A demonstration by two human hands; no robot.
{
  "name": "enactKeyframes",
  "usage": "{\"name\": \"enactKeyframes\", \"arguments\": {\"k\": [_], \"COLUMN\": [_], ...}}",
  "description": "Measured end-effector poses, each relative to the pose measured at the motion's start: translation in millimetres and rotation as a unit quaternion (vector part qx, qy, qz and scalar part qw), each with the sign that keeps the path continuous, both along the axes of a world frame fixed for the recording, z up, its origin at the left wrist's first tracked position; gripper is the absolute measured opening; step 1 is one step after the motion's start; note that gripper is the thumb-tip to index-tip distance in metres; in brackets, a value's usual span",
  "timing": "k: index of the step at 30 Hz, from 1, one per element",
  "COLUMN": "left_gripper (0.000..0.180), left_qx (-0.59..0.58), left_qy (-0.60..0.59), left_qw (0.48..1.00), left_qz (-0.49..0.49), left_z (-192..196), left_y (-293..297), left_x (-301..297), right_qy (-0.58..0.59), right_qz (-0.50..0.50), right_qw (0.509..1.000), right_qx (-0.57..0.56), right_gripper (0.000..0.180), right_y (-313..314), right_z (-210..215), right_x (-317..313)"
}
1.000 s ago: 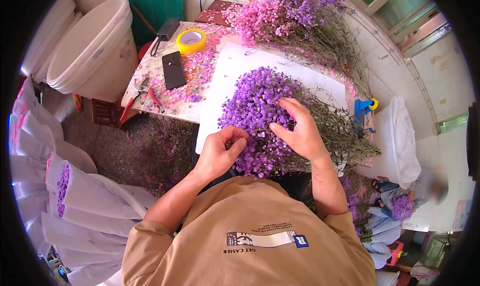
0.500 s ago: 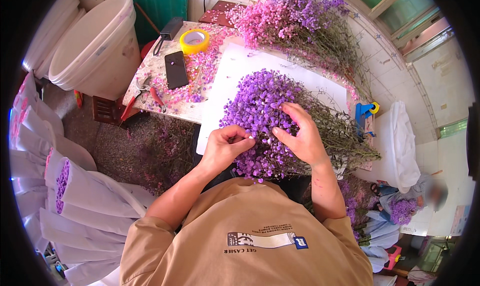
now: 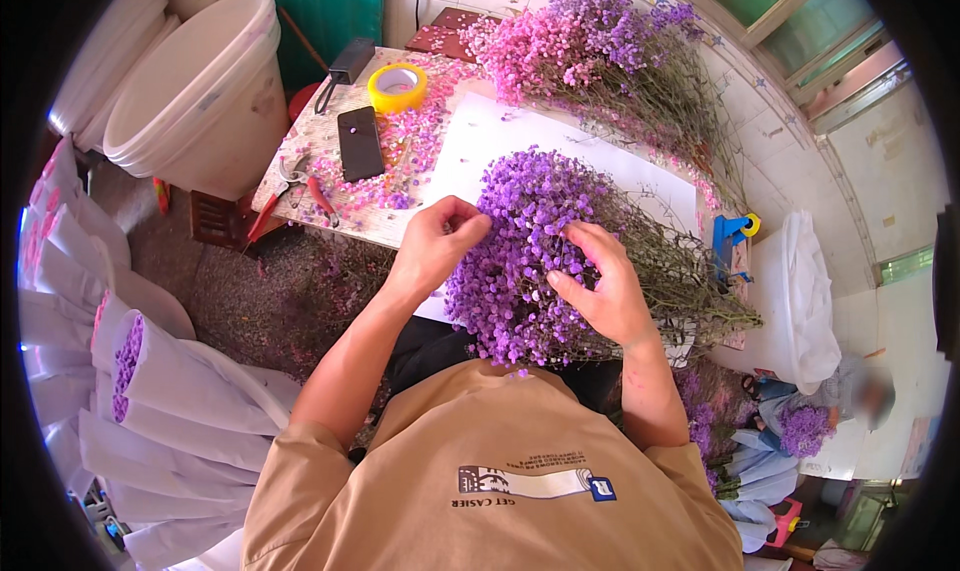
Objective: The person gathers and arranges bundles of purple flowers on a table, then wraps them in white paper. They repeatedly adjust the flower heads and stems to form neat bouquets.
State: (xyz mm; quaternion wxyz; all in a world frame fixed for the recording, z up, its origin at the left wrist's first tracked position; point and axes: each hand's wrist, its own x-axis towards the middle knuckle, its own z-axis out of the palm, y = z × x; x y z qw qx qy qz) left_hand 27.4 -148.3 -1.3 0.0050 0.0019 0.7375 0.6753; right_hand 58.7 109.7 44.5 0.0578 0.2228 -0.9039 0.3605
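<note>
A bunch of small purple flowers lies across a white paper sheet, its thin greenish-brown stems pointing right. My left hand is at the upper left edge of the blossoms, with thumb and fingers pinched together. Whatever may be between those fingertips is too small or hidden to make out. Over the right part of the blossoms rests my right hand, its thumb and fingers apart and touching the flowers.
On the table are a black phone, yellow tape roll, red-handled pruners, loose petals and a pink-purple bunch. A blue tape dispenser stands right; white tubs and wrapped bouquets are left. Another person sits far right.
My left hand has moved up and away from me, from the near left side of the blossoms to their upper left edge. My right hand stays nearly in place on the bunch.
</note>
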Motion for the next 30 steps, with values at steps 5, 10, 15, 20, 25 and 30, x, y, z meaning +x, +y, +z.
{"name": "enactKeyframes", "arguments": {"k": [5,10,15,20,25,30], "left_gripper": [0.010,0.007,0.011,0.020,0.012,0.008], "left_qx": [0.016,0.343,0.170,-0.029,-0.080,0.024], "left_qy": [-0.016,-0.046,-0.067,0.069,0.100,0.075], "left_qw": [1.000,0.938,0.979,0.997,0.992,0.997], "left_qz": [0.005,-0.027,-0.089,0.008,0.016,-0.022], "left_z": [-7.4,13.7,14.5,8.1,7.8,7.6], "left_y": [1.8,-2.4,7.2,27.8,35.1,16.8], "left_x": [-1.9,11.9,14.0,13.0,8.6,24.3], "right_qy": [-0.014,-0.013,-0.020,-0.012,0.041,0.057], "right_qz": [-0.004,0.000,0.006,0.015,0.019,0.069], "right_qw": [1.000,1.000,1.000,1.000,0.997,0.996], "right_qx": [-0.008,-0.016,-0.018,-0.006,0.061,0.018], "right_gripper": [0.058,0.057,0.056,0.056,0.056,0.035], "right_y": [-0.1,1.3,-0.9,-0.1,-2.2,1.2], "right_z": [2.4,-0.8,2.2,2.1,4.5,28.0], "right_x": [2.7,4.3,5.4,7.0,12.9,16.3]}}
